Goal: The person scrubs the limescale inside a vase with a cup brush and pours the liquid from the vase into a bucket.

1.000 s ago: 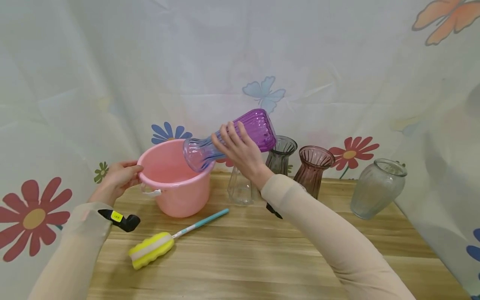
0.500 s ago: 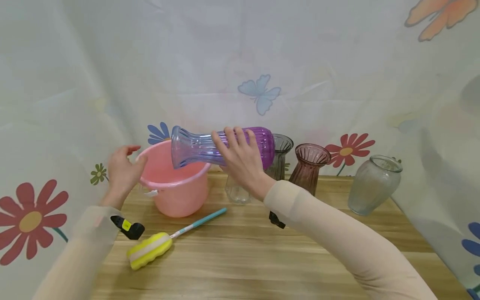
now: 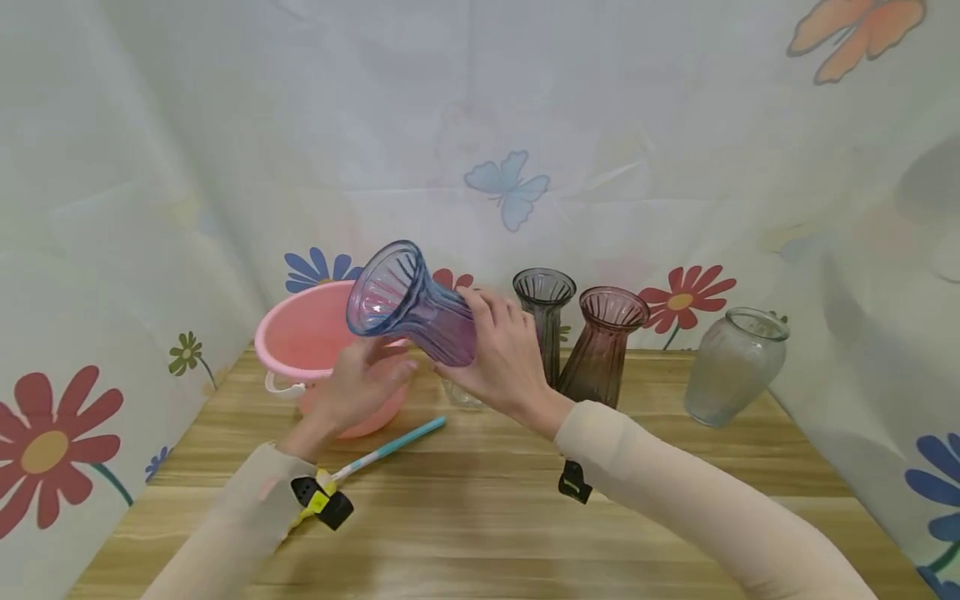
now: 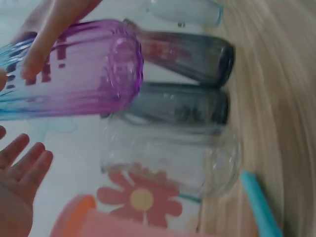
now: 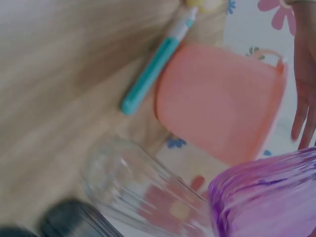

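My right hand [image 3: 504, 354] grips the ribbed glass vase [image 3: 442, 329] round its body. The vase is blue at its flared mouth and purple toward the base [image 5: 261, 192]. It is tilted in the air, mouth up and to the left, with its base hidden by the hand in the head view. My left hand [image 3: 356, 387] is just below the vase's mouth, in front of the pink bucket [image 3: 300, 371]. In the left wrist view the left fingers [image 4: 32, 165] are spread and stand apart from the glass.
A grey vase [image 3: 547, 312], a reddish-brown vase [image 3: 603, 358] and a frosted clear vase [image 3: 735, 367] stand at the right back. A clear vase [image 3: 461, 394] is partly hidden behind my hands. On the wooden table [image 3: 480, 533] lies a sponge brush with a teal handle [image 3: 397, 442].
My left hand has let go of the bucket's rim and moved right toward the vase. The vase has turned from mouth down over the bucket to mouth up, nearer to me.
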{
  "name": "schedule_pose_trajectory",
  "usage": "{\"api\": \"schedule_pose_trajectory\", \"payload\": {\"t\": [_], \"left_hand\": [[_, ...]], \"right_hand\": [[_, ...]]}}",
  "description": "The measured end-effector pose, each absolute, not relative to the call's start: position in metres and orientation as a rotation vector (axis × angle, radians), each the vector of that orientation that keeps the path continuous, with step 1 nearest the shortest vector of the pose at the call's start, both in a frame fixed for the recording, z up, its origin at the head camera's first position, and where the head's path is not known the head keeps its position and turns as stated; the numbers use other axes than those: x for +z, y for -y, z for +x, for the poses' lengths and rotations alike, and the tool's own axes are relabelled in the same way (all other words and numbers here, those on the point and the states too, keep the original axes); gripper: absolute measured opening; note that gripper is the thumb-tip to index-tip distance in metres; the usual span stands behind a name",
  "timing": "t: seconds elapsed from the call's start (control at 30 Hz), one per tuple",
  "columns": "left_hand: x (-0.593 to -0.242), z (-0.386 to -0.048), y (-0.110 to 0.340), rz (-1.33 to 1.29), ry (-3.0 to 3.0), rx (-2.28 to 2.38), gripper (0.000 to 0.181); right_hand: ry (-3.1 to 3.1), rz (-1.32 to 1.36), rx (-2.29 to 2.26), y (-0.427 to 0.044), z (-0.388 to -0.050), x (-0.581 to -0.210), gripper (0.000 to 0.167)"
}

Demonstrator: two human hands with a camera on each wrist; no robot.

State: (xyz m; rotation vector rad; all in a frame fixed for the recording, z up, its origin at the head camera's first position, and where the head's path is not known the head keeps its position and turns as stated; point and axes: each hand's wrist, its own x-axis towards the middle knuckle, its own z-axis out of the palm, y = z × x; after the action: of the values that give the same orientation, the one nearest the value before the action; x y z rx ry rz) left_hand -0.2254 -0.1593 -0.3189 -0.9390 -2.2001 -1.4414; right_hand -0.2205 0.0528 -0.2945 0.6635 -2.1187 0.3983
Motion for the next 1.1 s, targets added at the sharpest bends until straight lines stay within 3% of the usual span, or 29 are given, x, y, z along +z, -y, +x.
{"api": "schedule_pose_trajectory", "payload": {"t": [0.27,0.5,0.7,0.97,1.1], "left_hand": [[-0.344,-0.22,0.121,-1.058,2.214,-1.843,0.08],[-0.365,-0.216,0.098,-0.927,2.331,-1.72,0.073],[-0.362,-0.204,0.081,-0.96,2.33,-1.707,0.068],[-0.364,-0.2,0.064,-0.943,2.39,-1.731,0.061],[-0.373,-0.206,0.056,-0.942,2.416,-1.76,0.061]], "right_hand": [[2.306,0.567,0.892,-0.065,-0.204,-0.335,0.086],[2.434,0.546,1.052,-0.092,-0.199,-0.368,0.089],[2.492,0.542,1.115,-0.11,-0.199,-0.386,0.086],[2.529,0.553,1.138,-0.13,-0.2,-0.396,0.102],[2.522,0.563,1.158,-0.137,-0.201,-0.402,0.102]]}}
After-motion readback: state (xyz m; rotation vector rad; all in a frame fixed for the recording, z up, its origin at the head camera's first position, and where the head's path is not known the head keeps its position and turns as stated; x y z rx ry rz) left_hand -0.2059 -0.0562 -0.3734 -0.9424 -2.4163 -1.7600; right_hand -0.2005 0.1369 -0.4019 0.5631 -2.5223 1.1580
